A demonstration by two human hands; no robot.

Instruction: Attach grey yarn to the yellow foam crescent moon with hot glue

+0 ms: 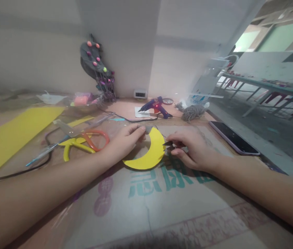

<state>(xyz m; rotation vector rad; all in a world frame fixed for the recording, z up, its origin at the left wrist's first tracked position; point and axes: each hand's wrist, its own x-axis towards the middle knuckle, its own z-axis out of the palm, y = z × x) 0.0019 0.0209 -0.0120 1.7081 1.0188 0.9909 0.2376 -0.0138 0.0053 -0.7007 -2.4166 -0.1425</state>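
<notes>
The yellow crescent [153,155] is above the printed sheet [188,211] on the desk [50,224], its curve bulging down and to the right. The left hand [133,136] has its grip pinched at the crescent's upper end, thumb on top; a small grey patch shows beside the thumb, too blurred to name. The right hand [191,148] has its grip curled around a dark pointed tool [168,144], whose tips are at the crescent's outer edge.

At the back left, a clear plastic wrapper [94,101] holds a pink block [81,99]; other contents are hard to make out. A white dish [51,98] is just beside it; its inside cannot be seen. At the back right, a pale container [199,98] with blue marks stands behind grey yarn [193,112]; what it holds is unclear.

The glue gun [156,106], its red light lit, is on a white card [138,111] in front of a small white device [140,94]. Orange-handled scissors [105,139] and a yellow-handled tool [80,143] lie near the left forearm, with a large yellow sheet [19,138] farther left. A phone [233,137] lies beyond the right hand, at the desk's edge.
</notes>
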